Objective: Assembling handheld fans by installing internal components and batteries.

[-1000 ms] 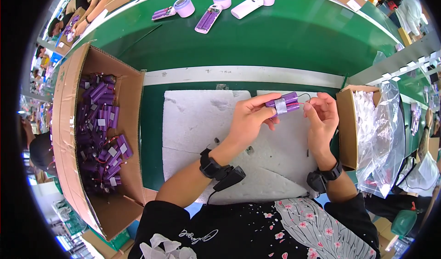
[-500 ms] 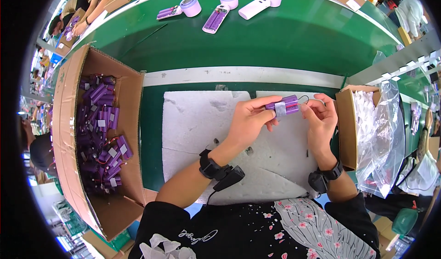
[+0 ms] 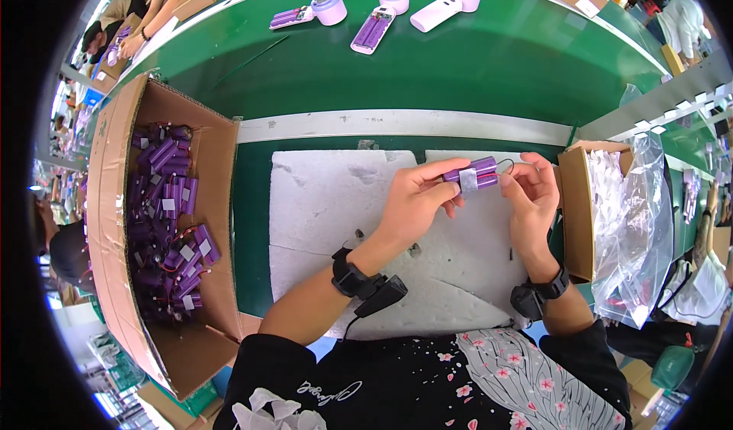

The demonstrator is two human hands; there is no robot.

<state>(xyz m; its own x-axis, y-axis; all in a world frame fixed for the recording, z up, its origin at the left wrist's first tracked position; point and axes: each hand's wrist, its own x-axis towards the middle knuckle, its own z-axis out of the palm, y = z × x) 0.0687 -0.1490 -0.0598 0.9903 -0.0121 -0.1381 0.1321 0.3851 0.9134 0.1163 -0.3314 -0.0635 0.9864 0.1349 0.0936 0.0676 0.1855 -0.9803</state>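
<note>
Above the white foam pad, my left hand grips a purple battery pack between thumb and fingers. The pack is made of cylindrical cells side by side, with a pale sticker across it and a red wire along it. My right hand is at the pack's right end, thumb and forefinger pinched on its thin wires. One dark wire arches up between pack and fingers. The wire tips are hidden by the right fingertips.
At left stands an open cardboard box of similar purple packs. A smaller box at right holds white pieces beside clear plastic. Beyond a white rail, three handheld fans lie on a green belt, two showing purple cells.
The three fans and a thin dark strip on the green belt have shifted to the right. My hands and the battery pack have stayed almost in place.
</note>
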